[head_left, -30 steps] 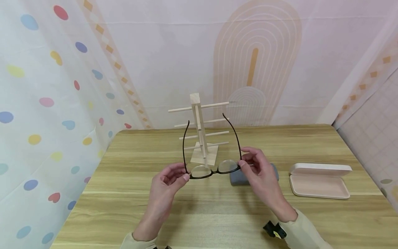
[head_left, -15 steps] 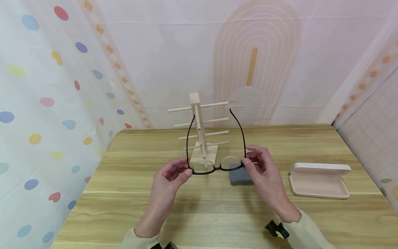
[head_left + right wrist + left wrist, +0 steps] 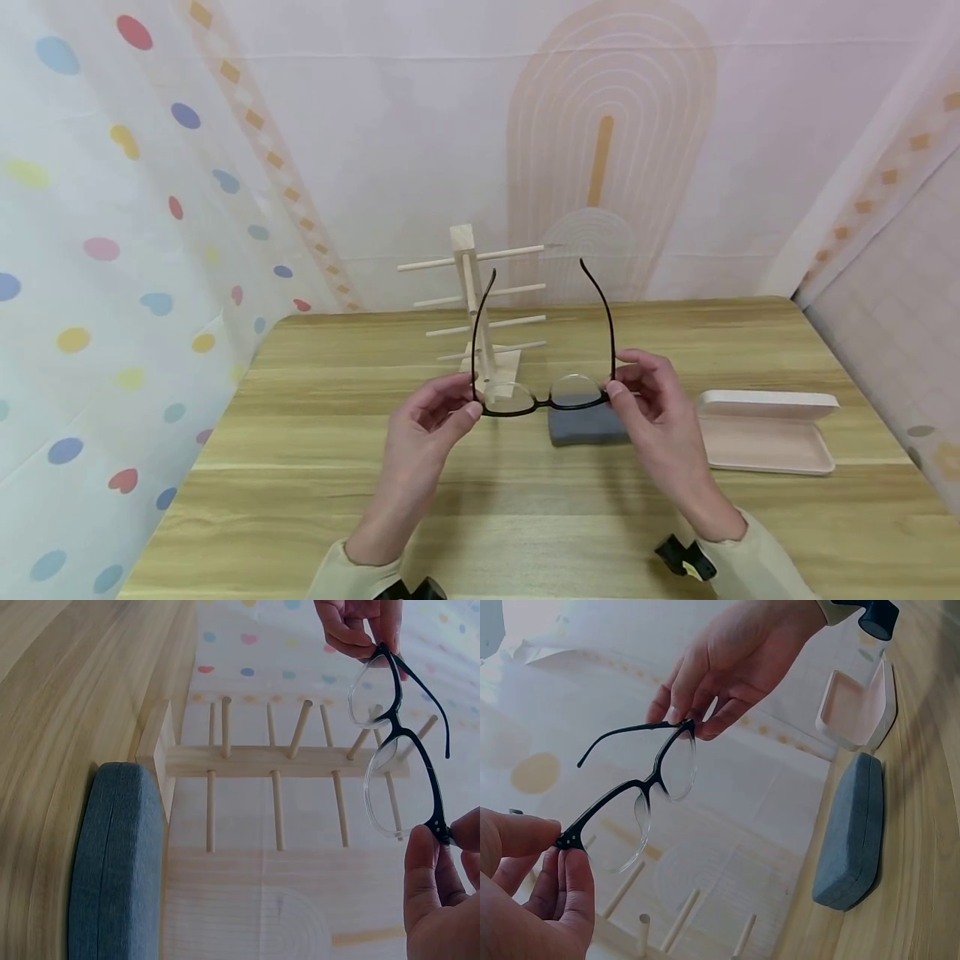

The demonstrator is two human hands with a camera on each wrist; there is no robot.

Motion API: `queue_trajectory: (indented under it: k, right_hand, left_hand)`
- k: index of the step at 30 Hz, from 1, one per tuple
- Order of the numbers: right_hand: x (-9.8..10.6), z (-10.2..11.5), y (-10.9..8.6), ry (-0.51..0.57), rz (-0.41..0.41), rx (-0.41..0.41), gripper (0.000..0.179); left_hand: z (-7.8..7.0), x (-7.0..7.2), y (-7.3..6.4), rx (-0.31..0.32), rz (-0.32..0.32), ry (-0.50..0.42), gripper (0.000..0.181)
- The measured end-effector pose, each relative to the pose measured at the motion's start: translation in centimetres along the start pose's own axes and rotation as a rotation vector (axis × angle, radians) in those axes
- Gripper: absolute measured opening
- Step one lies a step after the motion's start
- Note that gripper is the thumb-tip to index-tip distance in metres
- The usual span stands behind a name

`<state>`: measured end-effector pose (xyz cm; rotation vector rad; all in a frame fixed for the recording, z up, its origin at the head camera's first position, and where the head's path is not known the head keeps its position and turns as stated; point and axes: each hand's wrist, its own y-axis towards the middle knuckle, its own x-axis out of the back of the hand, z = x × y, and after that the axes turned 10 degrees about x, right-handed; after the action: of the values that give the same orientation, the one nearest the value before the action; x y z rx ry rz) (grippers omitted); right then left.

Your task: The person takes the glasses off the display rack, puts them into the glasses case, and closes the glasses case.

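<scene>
A pair of eyeglasses (image 3: 542,404) with a black upper frame and clear lower rims is held up above the table, temples unfolded and pointing away. My left hand (image 3: 429,437) pinches its left hinge corner between thumb and fingers. At the opposite hinge corner my right hand (image 3: 663,425) pinches the frame the same way. Both grips show in the left wrist view, where the eyeglasses (image 3: 646,784) slant between the two hands. Behind them stands a wooden display rack (image 3: 482,321) with several pegs; the left temple overlaps it in the head view.
A closed blue-grey glasses case (image 3: 585,427) lies on the wooden table (image 3: 315,483), partly behind the right hand. Farther right, a pale pink glasses case (image 3: 772,446) has its lid up. Patterned curtains (image 3: 390,125) hang behind and at the left.
Both hands have carried the eyeglasses to the right and slightly up in the head view. The grip on each corner is unchanged. Rack and cases stay put, while the head view shifts slightly.
</scene>
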<state>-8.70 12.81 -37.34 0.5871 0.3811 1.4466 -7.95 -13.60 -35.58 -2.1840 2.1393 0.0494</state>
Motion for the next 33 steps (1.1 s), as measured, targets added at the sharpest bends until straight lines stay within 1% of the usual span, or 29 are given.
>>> queue_trajectory:
  k: [4, 9, 14, 19, 26, 29, 33]
  right_hand:
    - [0.4, 0.0, 0.0, -0.011, -0.015, -0.01, 0.034]
    - [0.8, 0.0, -0.2, -0.033, -0.036, -0.003, 0.035]
    - [1.3, 0.1, -0.3, -0.05, -0.056, -0.008, 0.033]
    - [1.9, 0.2, -0.5, -0.032, -0.045, -0.017, 0.034]
    - [2.6, 0.1, -0.8, 0.007, -0.041, 0.0, 0.035]
    - [2.9, 0.0, -0.9, 0.013, -0.038, 0.005, 0.034]
    - [3.2, 0.0, -1.0, -0.009, -0.027, 0.012, 0.03]
  left_hand:
    - [0.1, -0.4, 0.2, 0.004, 0.011, 0.002, 0.034]
    - [0.3, -1.0, 0.5, 0.012, 0.021, -0.004, 0.036]
    - [0.4, -1.6, 0.7, 0.015, 0.028, -0.006, 0.034]
    - [0.5, -2.1, 0.9, 0.028, 0.038, -0.007, 0.034]
    - [0.7, -2.8, 1.1, 0.028, 0.047, -0.014, 0.035]
    - [0.7, -3.0, 1.2, 0.03, 0.051, -0.017, 0.035]
    - [0.8, -3.1, 1.4, 0.034, 0.059, -0.021, 0.034]
